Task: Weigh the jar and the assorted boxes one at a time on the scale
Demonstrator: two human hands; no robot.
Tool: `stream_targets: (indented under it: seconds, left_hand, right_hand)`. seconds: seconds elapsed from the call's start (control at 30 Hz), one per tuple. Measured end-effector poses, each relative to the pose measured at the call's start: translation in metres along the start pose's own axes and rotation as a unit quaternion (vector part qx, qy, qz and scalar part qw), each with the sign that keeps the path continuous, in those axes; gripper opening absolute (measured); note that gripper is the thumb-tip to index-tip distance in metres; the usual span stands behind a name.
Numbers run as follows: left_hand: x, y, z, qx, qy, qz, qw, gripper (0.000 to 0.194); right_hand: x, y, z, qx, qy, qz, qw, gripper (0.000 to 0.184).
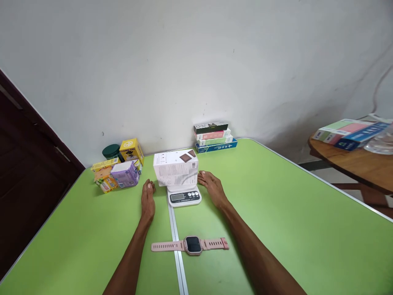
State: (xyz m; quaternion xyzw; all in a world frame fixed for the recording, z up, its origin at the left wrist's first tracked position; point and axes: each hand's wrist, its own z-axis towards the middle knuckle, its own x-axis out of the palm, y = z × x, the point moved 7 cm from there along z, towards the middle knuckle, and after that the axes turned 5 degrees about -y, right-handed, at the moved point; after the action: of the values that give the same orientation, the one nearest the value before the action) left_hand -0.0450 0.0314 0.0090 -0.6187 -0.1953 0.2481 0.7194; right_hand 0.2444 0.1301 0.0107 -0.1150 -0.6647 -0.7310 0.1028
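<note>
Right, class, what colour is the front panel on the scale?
The panel is black, seen in the head view.

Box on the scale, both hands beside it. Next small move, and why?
Probably ease the right hand outward a little. The white box already rests on the scale, and those fingertips sit right at its edge; I can't tell whether they touch, and contact could skew a reading. The left hand is open and already apart from the box.
</note>
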Motion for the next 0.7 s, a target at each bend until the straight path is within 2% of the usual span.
stream_targets:
  seconds: [0.13, 0.27, 0.37, 0.43, 0.53, 0.6, 0.7]
  left_hand:
    - [0.004, -0.017, -0.007, 0.064, 0.022, 0.06, 0.996, 0.082]
    - [0.018, -0.036, -0.019, 0.133, 0.074, 0.097, 0.984, 0.077]
    - [0.03, -0.046, -0.028, 0.139, 0.102, 0.088, 0.981, 0.078]
    - [0.036, -0.052, -0.034, 0.135, 0.112, 0.074, 0.982, 0.079]
    - [0.047, -0.066, -0.042, 0.149, 0.117, 0.075, 0.979, 0.078]
    - [0.059, -0.078, -0.046, 0.161, 0.129, 0.087, 0.975, 0.078]
    - [0.094, -0.095, -0.054, 0.165, 0.188, 0.088, 0.964, 0.082]
  right_hand:
    - [0.008, 0.009, -0.011, -0.054, -0.001, -0.077, 0.996, 0.061]
    - [0.026, 0.022, -0.026, -0.138, -0.016, -0.187, 0.972, 0.067]
    - [0.041, 0.031, -0.037, -0.196, -0.009, -0.242, 0.95, 0.061]
    - [0.044, 0.035, -0.039, -0.208, -0.006, -0.25, 0.946, 0.056]
    - [0.038, 0.046, -0.034, -0.205, -0.016, -0.251, 0.946, 0.05]
    - [0.026, 0.057, -0.026, -0.195, -0.03, -0.248, 0.948, 0.049]
    - [-0.008, 0.076, -0.009, -0.179, -0.064, -0.237, 0.953, 0.052]
